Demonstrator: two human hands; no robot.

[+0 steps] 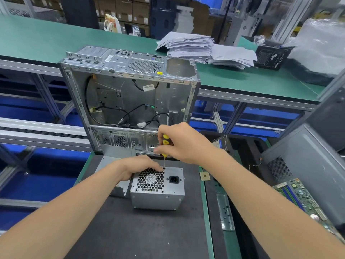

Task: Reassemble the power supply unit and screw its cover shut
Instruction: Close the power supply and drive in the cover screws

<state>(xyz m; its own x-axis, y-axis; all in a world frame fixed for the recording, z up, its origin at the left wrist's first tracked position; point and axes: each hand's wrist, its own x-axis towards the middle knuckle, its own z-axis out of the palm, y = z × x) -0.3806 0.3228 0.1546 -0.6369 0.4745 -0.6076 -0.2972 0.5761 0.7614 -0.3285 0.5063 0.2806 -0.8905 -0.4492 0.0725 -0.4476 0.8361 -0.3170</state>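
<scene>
A grey metal power supply unit (158, 198) stands on the dark mat, its honeycomb fan grille and black power socket facing up. My right hand (183, 143) grips a yellow-handled screwdriver (165, 142) held upright, its thin shaft coming down to a screw hole at the unit's top far edge, just right of the grille. My left hand (139, 166) rests on the unit's far left corner, fingers curled over the edge of the grille beside the screwdriver tip. The screw itself is too small to make out.
An open, stripped computer case (130, 94) stands right behind the unit. A loose metal panel (112, 161) lies to its left. On the right are a small chip (204, 176), a metal strip with screws (225, 212), a green motherboard (302, 199) and a grey case (306, 156). Papers (201, 47) pile on the far bench.
</scene>
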